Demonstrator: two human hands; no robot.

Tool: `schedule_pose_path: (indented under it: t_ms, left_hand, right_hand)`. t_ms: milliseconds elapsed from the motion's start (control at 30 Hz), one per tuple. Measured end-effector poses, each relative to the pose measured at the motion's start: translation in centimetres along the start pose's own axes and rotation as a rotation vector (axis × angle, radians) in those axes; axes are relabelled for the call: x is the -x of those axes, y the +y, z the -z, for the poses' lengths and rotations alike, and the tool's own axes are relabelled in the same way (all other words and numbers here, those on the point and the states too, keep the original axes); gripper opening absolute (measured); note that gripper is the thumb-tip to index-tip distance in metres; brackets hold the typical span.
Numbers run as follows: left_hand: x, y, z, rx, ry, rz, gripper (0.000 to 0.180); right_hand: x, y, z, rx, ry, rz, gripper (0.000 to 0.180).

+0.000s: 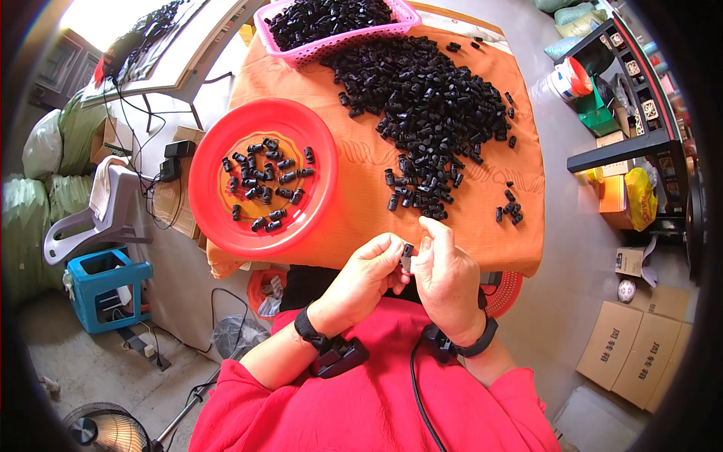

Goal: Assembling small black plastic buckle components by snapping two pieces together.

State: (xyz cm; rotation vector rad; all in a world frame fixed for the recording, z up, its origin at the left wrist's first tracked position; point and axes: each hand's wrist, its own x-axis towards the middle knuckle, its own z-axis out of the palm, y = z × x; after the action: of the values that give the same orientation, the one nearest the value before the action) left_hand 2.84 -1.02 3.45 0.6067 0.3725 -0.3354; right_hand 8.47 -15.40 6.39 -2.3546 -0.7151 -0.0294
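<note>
Pinched between the thumb and fingers of my left hand (364,273) is a small black cord lock (407,251), held just off the table's near edge. My right hand (449,273) is right beside it, fingers bent in close to the piece; whatever they grip is hidden. A large heap of black cord locks (422,98) spreads over the orange cloth (361,162) ahead of my hands. To the left, a round red plate (207,181) carries several cord locks scattered over its yellow-patterned middle.
A pink basket (320,51) full of black pieces stands at the table's far side. A few loose pieces (510,205) lie on the right. Beyond the left side are a blue stool (105,290) and a fan (102,429); cardboard boxes (633,350) and a dark shelf (625,156) are right.
</note>
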Motion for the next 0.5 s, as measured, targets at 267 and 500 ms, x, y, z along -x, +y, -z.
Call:
schedule_pose_path:
  t_ms: [267, 500]
  left_hand:
    - [-0.05, -0.36, 0.35, 0.021, -0.008, 0.001, 0.019]
    - [-0.05, -0.75, 0.47, 0.026, 0.021, -0.006, 0.017]
  right_hand:
    - [0.14, -0.07, -0.17, -0.033, -0.019, -0.017, 0.032]
    - [0.27, -0.22, -0.28, -0.06, -0.068, -0.084, 0.031]
